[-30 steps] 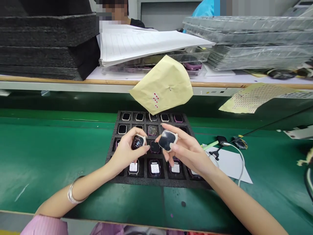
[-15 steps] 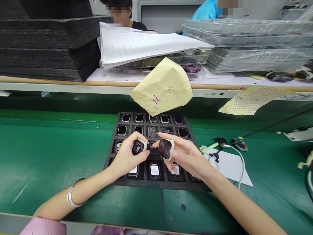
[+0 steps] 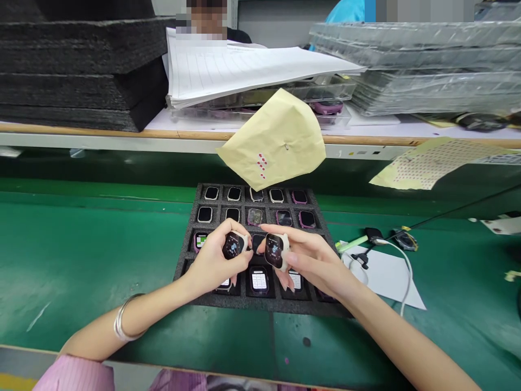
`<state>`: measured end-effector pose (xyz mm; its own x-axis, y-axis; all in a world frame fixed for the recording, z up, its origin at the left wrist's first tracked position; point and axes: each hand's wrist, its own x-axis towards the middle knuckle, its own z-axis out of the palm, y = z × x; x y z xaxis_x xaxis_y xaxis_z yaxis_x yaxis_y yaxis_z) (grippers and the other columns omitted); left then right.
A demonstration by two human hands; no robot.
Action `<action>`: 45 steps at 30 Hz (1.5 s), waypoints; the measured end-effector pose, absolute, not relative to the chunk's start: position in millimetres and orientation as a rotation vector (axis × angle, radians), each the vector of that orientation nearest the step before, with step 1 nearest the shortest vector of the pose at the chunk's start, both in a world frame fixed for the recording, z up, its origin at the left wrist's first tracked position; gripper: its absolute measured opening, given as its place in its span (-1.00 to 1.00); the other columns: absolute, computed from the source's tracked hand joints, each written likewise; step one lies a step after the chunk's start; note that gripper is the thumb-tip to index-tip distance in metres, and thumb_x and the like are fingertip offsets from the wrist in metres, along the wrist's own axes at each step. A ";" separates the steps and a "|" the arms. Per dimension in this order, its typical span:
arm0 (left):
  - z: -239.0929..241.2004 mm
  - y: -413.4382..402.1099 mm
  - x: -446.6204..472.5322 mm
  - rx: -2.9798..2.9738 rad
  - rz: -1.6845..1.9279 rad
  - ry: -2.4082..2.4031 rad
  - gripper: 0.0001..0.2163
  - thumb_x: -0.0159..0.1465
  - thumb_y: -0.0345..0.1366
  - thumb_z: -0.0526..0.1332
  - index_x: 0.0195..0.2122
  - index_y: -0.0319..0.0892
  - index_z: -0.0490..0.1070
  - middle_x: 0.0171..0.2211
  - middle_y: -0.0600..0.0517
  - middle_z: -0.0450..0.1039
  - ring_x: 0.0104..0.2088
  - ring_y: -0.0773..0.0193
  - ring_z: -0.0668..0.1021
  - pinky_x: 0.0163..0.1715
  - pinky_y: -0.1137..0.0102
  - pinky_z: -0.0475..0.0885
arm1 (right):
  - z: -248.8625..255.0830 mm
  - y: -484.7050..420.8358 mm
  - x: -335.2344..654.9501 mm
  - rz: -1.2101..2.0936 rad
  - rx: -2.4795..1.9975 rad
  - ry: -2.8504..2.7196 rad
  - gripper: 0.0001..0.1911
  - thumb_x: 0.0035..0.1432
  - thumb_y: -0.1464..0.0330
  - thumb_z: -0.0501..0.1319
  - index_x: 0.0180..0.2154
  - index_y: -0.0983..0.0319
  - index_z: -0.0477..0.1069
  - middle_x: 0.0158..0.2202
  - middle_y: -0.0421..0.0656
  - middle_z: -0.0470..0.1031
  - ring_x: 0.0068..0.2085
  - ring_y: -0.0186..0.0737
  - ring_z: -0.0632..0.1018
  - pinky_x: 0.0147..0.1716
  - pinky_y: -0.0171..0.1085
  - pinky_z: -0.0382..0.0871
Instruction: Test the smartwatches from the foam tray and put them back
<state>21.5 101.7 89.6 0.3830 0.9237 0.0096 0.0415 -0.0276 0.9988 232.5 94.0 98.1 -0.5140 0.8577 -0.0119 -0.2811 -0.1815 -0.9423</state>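
Note:
My left hand (image 3: 217, 255) is closed around a light-cased smartwatch (image 3: 234, 245), its dark face lit with a small blue-white graphic. A second light-cased smartwatch (image 3: 275, 251) is gripped by its edges in my right hand (image 3: 311, 258), and its screen shows a similar graphic. Both watches are without straps and face up toward me, side by side and apart. Under my hands lies a black foam tray (image 3: 264, 305) with smartwatches in its square pockets. Some are light-cased, others purple. One watch in the front row (image 3: 259, 280) shows a white grid screen. My hands hide part of the tray.
On the green bench to the right lie a white sheet (image 3: 391, 279), a white cable (image 3: 410, 266) and a small black device. A shelf above holds black foam blocks (image 3: 81, 54), papers (image 3: 244, 68) and clear plastic trays (image 3: 423, 89). Yellow paper (image 3: 280, 141) hangs from its edge.
The right-hand watch's screen was dark and now shows a lit graphic. Both hands keep their grip, and the view has shifted slightly.

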 end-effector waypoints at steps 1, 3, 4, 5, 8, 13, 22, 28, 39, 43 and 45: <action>89.4 101.8 21.4 1.424 0.915 0.935 -0.85 0.15 -0.43 0.22 -0.30 -0.13 0.25 -0.37 0.16 0.34 -0.65 0.50 0.35 -0.66 0.53 0.28 | 97.4 94.3 232.7 1.805 -0.735 -1.260 -0.52 0.19 0.29 0.33 0.13 0.18 0.41 -0.14 -0.02 0.55 -0.53 -0.33 0.53 -0.61 -0.35 0.43; 88.9 101.8 21.0 1.469 0.925 0.939 -0.85 0.13 -0.48 0.19 -0.32 -0.14 0.26 -0.34 0.13 0.36 -0.59 0.48 0.39 -0.63 0.54 0.29 | 96.1 94.5 233.4 1.813 -0.745 -1.263 -0.53 0.19 0.29 0.33 0.13 0.19 0.41 -0.14 -0.02 0.54 -0.54 -0.34 0.52 -0.61 -0.34 0.43; 88.7 101.8 20.8 1.495 0.924 0.944 -0.85 0.11 -0.50 0.18 -0.33 -0.15 0.27 -0.33 0.12 0.37 -0.56 0.47 0.40 -0.61 0.55 0.30 | 95.7 94.5 233.8 1.816 -0.746 -1.271 -0.54 0.19 0.29 0.33 0.13 0.18 0.42 -0.14 -0.02 0.54 -0.55 -0.34 0.51 -0.60 -0.34 0.43; 88.6 101.7 20.6 1.511 0.921 0.948 -0.85 0.10 -0.51 0.17 -0.34 -0.15 0.27 -0.32 0.11 0.37 -0.55 0.46 0.41 -0.61 0.55 0.30 | 95.6 94.4 234.2 1.817 -0.744 -1.283 -0.54 0.20 0.30 0.33 0.13 0.18 0.42 -0.14 -0.02 0.54 -0.55 -0.36 0.50 -0.60 -0.34 0.44; 88.3 101.4 20.3 1.484 0.921 0.957 -0.86 0.12 -0.47 0.19 -0.33 -0.14 0.27 -0.30 0.11 0.37 -0.59 0.48 0.39 -0.64 0.54 0.29 | 96.1 93.7 234.7 1.805 -0.730 -1.308 -0.56 0.22 0.30 0.31 0.13 0.14 0.42 -0.13 -0.03 0.54 -0.54 -0.36 0.52 -0.58 -0.37 0.44; 88.2 101.6 20.9 1.480 0.944 0.944 -0.84 0.10 -0.53 0.16 -0.34 -0.15 0.27 -0.31 0.13 0.35 -0.60 0.52 0.38 -0.60 0.54 0.34 | 96.3 92.9 235.2 1.807 -0.750 -1.323 -0.58 0.23 0.31 0.30 0.13 0.12 0.42 -0.12 -0.04 0.55 -0.55 -0.39 0.52 -0.57 -0.39 0.44; 90.8 99.7 22.2 1.423 0.934 0.909 -0.82 0.10 -0.55 0.15 -0.35 -0.15 0.24 -0.29 0.17 0.31 -0.71 0.59 0.37 -0.80 0.61 0.28 | 98.3 92.1 235.7 1.800 -0.745 -1.332 -0.59 0.23 0.32 0.30 0.12 0.11 0.43 -0.12 -0.05 0.54 -0.54 -0.40 0.52 -0.57 -0.40 0.44; 89.7 101.1 22.6 1.378 0.940 0.915 -0.84 0.14 -0.48 0.20 -0.32 -0.13 0.25 -0.27 0.14 0.30 -0.63 0.52 0.43 -0.81 0.60 0.37 | 97.4 92.2 235.8 1.807 -0.732 -1.326 -0.59 0.23 0.33 0.30 0.12 0.11 0.43 -0.14 -0.06 0.54 -0.53 -0.40 0.53 -0.56 -0.40 0.46; 89.6 102.8 22.3 1.374 0.972 0.929 -0.83 0.12 -0.52 0.18 -0.34 -0.13 0.22 -0.30 0.15 0.29 -0.60 0.50 0.43 -0.80 0.60 0.40 | 97.5 91.4 236.0 1.790 -0.762 -1.334 -0.58 0.23 0.35 0.30 0.12 0.15 0.42 -0.13 -0.05 0.53 -0.52 -0.38 0.53 -0.57 -0.40 0.46; 88.5 103.2 22.5 1.374 0.941 0.916 -0.83 0.11 -0.53 0.16 -0.35 -0.14 0.22 -0.29 0.14 0.27 -0.60 0.51 0.42 -0.81 0.61 0.39 | 98.6 90.8 235.9 1.775 -0.794 -1.327 -0.57 0.22 0.33 0.30 0.13 0.19 0.42 -0.11 -0.02 0.54 -0.53 -0.37 0.53 -0.59 -0.39 0.44; 88.1 103.0 22.9 1.361 0.907 0.917 -0.86 0.15 -0.48 0.18 -0.31 -0.15 0.23 -0.27 0.13 0.28 -0.57 0.51 0.45 -0.75 0.60 0.44 | 99.2 90.7 235.4 1.767 -0.800 -1.326 -0.55 0.21 0.33 0.31 0.13 0.21 0.41 -0.14 -0.03 0.54 -0.53 -0.36 0.53 -0.59 -0.38 0.45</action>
